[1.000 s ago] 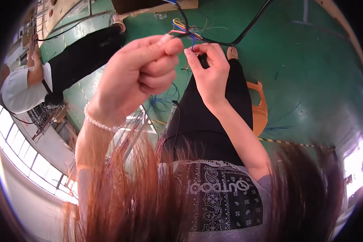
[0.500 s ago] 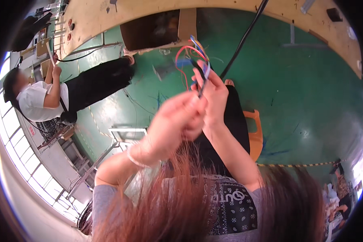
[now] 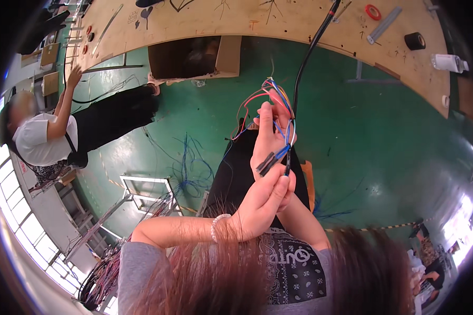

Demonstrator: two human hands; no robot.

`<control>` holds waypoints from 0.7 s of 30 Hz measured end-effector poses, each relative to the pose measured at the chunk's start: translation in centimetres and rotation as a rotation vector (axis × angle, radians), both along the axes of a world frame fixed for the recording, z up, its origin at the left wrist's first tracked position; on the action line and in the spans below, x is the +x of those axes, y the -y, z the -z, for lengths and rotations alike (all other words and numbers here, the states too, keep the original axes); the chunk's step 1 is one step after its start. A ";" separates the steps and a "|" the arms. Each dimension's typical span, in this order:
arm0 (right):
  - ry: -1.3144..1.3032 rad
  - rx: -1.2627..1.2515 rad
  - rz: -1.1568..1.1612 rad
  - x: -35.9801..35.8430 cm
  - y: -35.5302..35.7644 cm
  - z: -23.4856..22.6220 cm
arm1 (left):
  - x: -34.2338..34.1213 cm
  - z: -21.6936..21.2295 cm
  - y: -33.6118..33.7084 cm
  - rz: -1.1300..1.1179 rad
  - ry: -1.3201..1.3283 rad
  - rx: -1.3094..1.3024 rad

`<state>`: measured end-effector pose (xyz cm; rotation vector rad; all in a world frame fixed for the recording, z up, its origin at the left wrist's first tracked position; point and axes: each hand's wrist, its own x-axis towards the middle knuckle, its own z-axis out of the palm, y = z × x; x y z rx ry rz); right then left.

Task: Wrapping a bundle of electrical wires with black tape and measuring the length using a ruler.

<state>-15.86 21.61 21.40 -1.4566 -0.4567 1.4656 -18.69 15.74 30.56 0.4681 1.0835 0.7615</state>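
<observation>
In front of my body, both hands are on a wire harness [image 3: 291, 128] of thin blue, red, yellow and white wires. My left hand [image 3: 263, 202], with a beaded bracelet at the wrist, pinches the dark lower end of the bundle between thumb and fingers. Just beyond it, my right hand [image 3: 268, 139] has its thumb raised and its fingers curled around the wires. A small dark connector [image 3: 267, 164] on blue wires lies over the right hand's heel. Loose red wires [image 3: 247, 107] loop out to the left. A thick black cable [image 3: 306, 63] runs from the table down to the harness.
The wooden table [image 3: 278, 26] carries a red tape roll [image 3: 373, 11], a black tape roll [image 3: 415, 41] and a bottle [image 3: 449, 63]. A cardboard box [image 3: 228, 58] sits below. Blue wires [image 3: 186, 165] lie on the floor. Another person [image 3: 47, 128] stands at left.
My left hand has moved down and right, closer to my body. The right hand has come lower, and the harness now hangs nearer me. More of the tabletop shows.
</observation>
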 end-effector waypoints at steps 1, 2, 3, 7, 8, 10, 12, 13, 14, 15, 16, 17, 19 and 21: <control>0.037 0.001 0.029 -0.2 -0.2 0.4 | -0.1 0.2 -0.1 0.009 0.008 -0.002; 0.041 0.009 0.035 -0.3 -0.5 0.8 | -0.3 0.2 -0.6 0.005 0.013 0.002; 0.046 0.011 0.032 -0.6 -0.9 1.1 | -0.6 0.2 -1.2 -0.013 0.047 -0.032; 0.095 0.151 -0.168 -0.7 -1.7 3.1 | -3.2 0.8 -5.8 -0.121 -0.375 0.219; 0.028 0.172 -0.325 -0.6 -1.4 3.2 | -5.1 1.2 -7.5 -0.186 -0.313 0.141; -0.034 0.256 -0.619 0.2 -0.6 5.0 | -9.5 3.2 -12.0 -0.241 -0.126 0.105; 0.047 0.194 -0.957 0.3 0.1 7.0 | -14.5 4.3 -17.0 -0.314 -0.027 0.183; 0.064 0.156 -1.103 0.2 0.0 6.9 | -17.1 4.6 -19.3 -0.369 -0.017 0.219; 0.065 0.107 -1.148 0.0 0.0 7.1 | -19.7 5.1 -21.4 -0.393 -0.060 0.235; 0.074 0.051 -1.187 -0.1 -0.1 7.6 | -22.1 5.8 -23.4 -0.412 -0.092 0.249; 0.128 -0.001 -1.235 0.2 -0.1 8.5 | -25.2 8.1 -24.5 -0.433 -0.090 0.247; 0.100 0.027 -1.218 -0.2 -0.5 9.6 | -29.0 10.9 -24.9 -0.414 0.021 0.195; -0.134 -0.053 -1.125 -2.0 -6.8 6.3 | -31.8 13.2 -24.8 -0.402 0.159 0.134; -0.028 0.033 -0.901 -4.4 -13.6 3.1 | -31.2 11.5 -23.1 -0.547 -0.045 0.037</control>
